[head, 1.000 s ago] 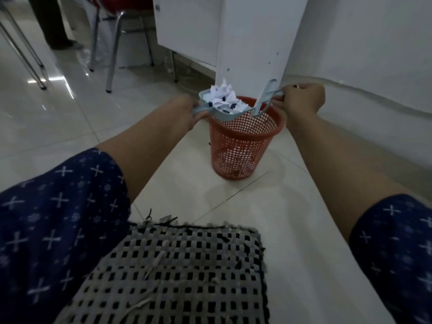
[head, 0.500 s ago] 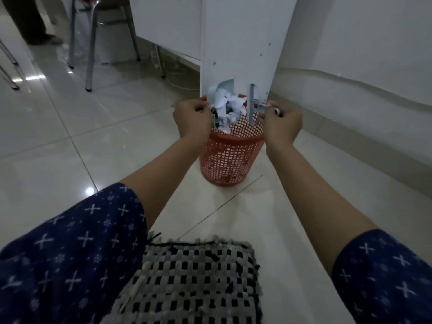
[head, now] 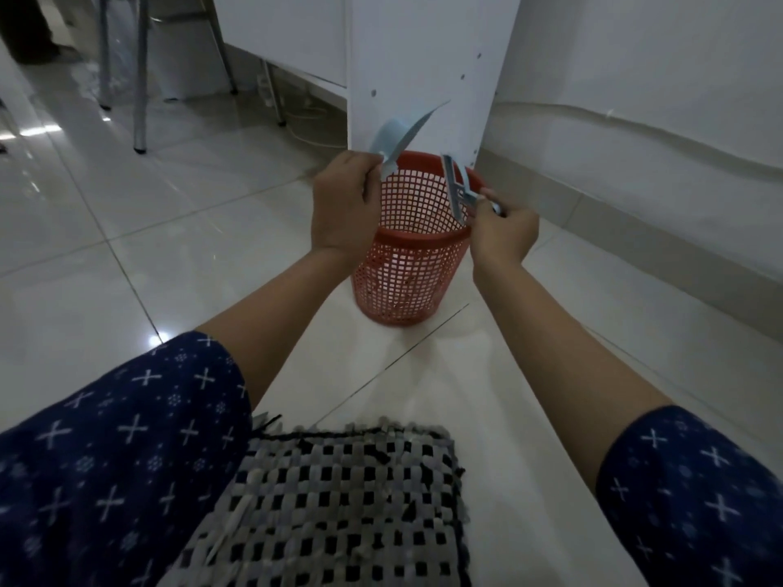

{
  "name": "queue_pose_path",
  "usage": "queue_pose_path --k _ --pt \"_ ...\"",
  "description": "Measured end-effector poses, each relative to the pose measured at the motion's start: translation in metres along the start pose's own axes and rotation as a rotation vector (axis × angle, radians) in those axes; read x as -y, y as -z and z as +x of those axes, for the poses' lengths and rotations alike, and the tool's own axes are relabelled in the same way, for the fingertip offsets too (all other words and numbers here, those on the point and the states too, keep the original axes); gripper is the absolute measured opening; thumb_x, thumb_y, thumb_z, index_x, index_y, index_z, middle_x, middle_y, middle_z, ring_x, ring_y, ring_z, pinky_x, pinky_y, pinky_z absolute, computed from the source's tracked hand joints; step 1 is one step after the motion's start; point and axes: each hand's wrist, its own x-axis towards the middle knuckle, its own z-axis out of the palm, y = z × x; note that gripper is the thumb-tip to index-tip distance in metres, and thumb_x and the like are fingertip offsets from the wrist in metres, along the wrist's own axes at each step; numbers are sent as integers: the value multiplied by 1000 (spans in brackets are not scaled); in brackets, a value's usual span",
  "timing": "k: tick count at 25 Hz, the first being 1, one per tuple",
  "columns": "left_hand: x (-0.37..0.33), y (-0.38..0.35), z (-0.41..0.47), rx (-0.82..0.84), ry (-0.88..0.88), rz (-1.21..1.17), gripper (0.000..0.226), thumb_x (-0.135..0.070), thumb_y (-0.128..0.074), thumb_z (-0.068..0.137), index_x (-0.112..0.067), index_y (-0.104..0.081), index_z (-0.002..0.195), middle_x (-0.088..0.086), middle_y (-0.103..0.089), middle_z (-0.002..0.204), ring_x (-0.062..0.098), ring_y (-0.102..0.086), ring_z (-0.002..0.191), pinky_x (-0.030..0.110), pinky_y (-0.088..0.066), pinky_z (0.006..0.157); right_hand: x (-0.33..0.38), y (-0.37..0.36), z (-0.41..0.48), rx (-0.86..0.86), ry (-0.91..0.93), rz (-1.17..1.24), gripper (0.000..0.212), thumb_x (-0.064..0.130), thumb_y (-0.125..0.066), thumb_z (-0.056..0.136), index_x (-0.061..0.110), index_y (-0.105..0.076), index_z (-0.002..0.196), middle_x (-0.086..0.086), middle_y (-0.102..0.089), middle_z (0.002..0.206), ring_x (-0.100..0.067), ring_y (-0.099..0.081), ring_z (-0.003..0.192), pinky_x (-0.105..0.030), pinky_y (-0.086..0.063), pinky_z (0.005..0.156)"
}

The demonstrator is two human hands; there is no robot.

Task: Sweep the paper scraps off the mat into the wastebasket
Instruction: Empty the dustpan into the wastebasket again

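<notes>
Red mesh wastebasket (head: 406,269) upright on floor (contents unclear); woven black-and-white mat (head: 339,502) well apart, nearer camera.

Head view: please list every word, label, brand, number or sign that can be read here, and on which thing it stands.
None. No readable text shows on the dustpan, the brush, the wastebasket, the mat or the white panel. The sleeves carry only a pattern of crosses, no letters.

Office-like room: tiled floor (head: 127,256), white desk panel (head: 419,69).
</notes>
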Motion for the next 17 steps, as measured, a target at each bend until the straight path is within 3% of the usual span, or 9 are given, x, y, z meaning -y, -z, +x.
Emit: queue_pose_path --k 2,4,6,8,10,12,17 --pt "-6 1 -2 -95 177 -83 22 -17 -57 90 -5 -70 103 7 -72 100 9 -62 87 0 -42 74 2 -1 -4 17 85 -2 23 10 -57 91 8 -69 110 -13 -72 107 -25 -67 97 -35 -55 90" --pt "-10 1 -5 -209 525 -283 20 -16 -62 87 -8 -72 102 4 -72 97 12 -66 88 17 -54 78 10 -1 -11 38 323 -68 26 12 -55 92 7 -67 114 -13 -73 105 -16 -65 93 -21 -50 82" --pt "-18 4 -9 -326 950 -714 18 -10 -65 84 -2 -70 99 8 -71 95 19 -67 89 30 -59 76 20 -4 -19 91 626 -200 27 12 -51 93 4 -65 116 -12 -71 103 -10 -59 90 -13 -43 77" --pt "-29 14 -14 -391 1232 -1113 17 0 -64 83 8 -63 98 14 -66 94 24 -66 87 31 -59 69 28 -8 -32 199 815 -342 27 9 -48 94 2 -62 116 -14 -68 108 -17 -60 98 -21 -46 85" --pt "-32 23 -20 -354 1304 -1240 22 3 -63 83 11 -60 103 18 -65 97 26 -66 87 32 -59 68 31 -13 -48 293 900 -487 27 9 -49 94 0 -61 117 -16 -66 113 -26 -60 105 -33 -51 91" --pt "-34 34 -20 -266 1279 -1311 25 2 -61 85 12 -59 108 22 -64 106 30 -66 93 36 -59 68 30 -17 -64 359 938 -560 29 10 -52 93 -2 -60 118 -19 -66 114 -29 -61 106 -37 -52 92" --pt "-33 56 -10 -219 1236 -1399 26 0 -52 90 12 -57 113 23 -65 104 25 -65 80 28 -58 57 40 -28 -90 463 957 -555 26 15 -54 93 4 -63 114 -14 -67 112 -22 -60 102 -18 -39 82"
